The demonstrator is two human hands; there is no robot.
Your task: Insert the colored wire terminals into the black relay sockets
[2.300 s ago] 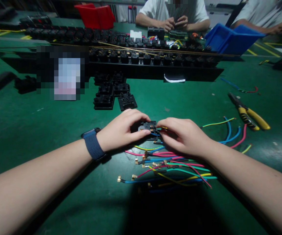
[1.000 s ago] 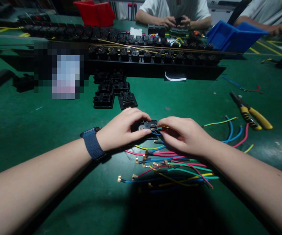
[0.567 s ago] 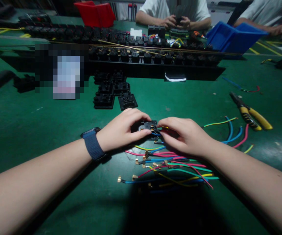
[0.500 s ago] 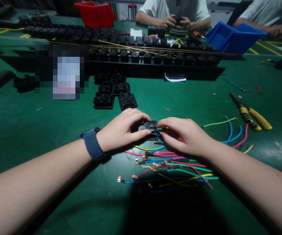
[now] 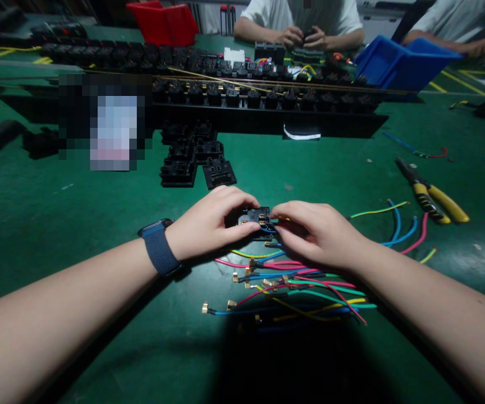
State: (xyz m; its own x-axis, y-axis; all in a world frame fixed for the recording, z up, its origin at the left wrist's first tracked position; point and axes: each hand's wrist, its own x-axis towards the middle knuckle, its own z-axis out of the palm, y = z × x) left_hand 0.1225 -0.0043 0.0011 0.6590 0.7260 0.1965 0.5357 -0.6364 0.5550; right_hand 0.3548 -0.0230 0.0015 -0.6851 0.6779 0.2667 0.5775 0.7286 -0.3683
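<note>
A small black plastic socket module (image 5: 262, 214) with brass contacts sits between my hands. My left hand (image 5: 219, 219) grips it from the left, the thumb lying along its near side. At its right edge, my right hand (image 5: 316, 231) pinches a wire whose dark end lies against the module; fingers partly hide it. A short blue wire (image 5: 268, 229) crosses the module by my left thumb. Just below my hands lie several loose wires (image 5: 310, 280) in blue, red, green and yellow, many tipped with brass terminals (image 5: 205, 307).
Beyond my hands lie several similar black modules (image 5: 219, 173). Yellow-handled pliers (image 5: 430, 193) rest at the right. A long black rail (image 5: 234, 119) with rows of modules spans the table. Behind it stand a red bin (image 5: 162, 25) and a blue bin (image 5: 402, 64); two people sit across.
</note>
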